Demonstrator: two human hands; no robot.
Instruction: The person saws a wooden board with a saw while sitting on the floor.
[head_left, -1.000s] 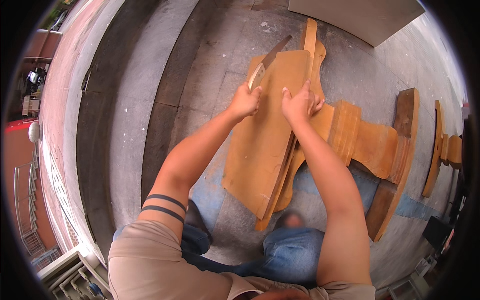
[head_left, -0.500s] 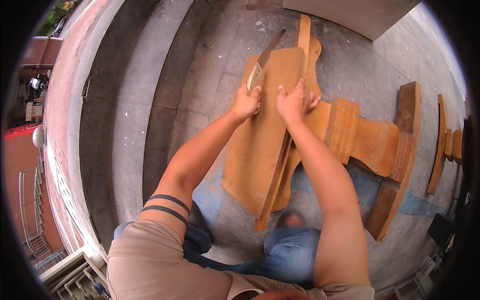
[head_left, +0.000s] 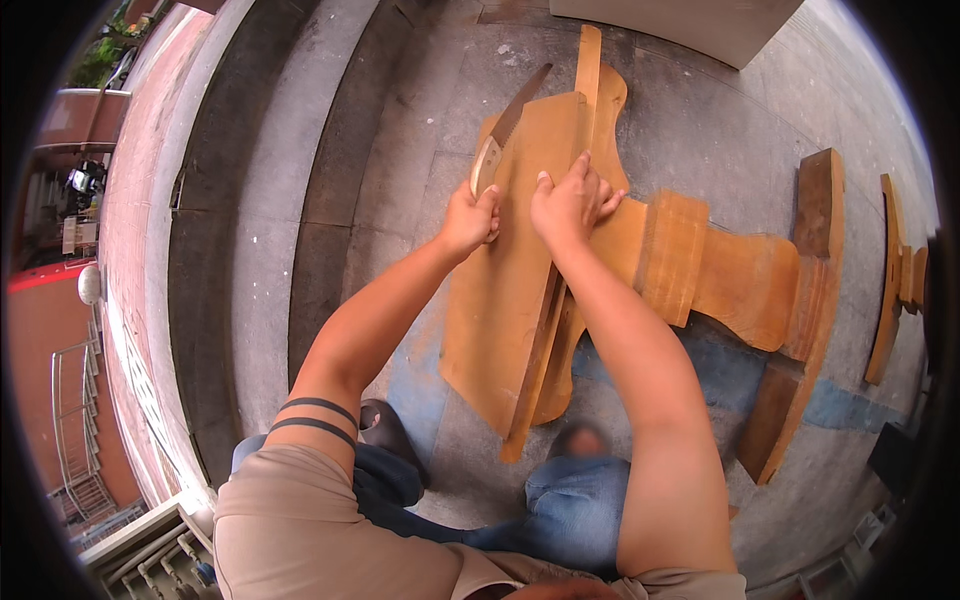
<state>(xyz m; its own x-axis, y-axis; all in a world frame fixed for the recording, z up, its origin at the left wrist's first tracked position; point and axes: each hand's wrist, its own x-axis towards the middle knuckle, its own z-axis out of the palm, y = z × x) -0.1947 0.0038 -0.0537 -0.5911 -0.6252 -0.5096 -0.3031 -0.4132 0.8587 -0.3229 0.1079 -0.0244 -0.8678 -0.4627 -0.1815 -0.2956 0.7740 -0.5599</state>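
Note:
My left hand is closed around the pale wooden handle of a handsaw. The saw's dark, narrow blade points away from me and crosses the far left edge of a thick yellow-brown board. My right hand presses on the same board near its right edge, thumb and index finger stretched over the top. Its other fingers curl past that edge, where they are partly hidden. The board tops a wooden trestle-like piece lying on its side, with a carved post running off to the right.
A long wooden foot piece ends the post at the right. Another wooden piece lies farther right. Dark stone steps run along my left. A pale box-like block stands at the far side. My shoe is near the board.
The saw and my left hand have drawn back slightly toward me along the board. My right hand keeps its place on the board. The whole view has shifted a little.

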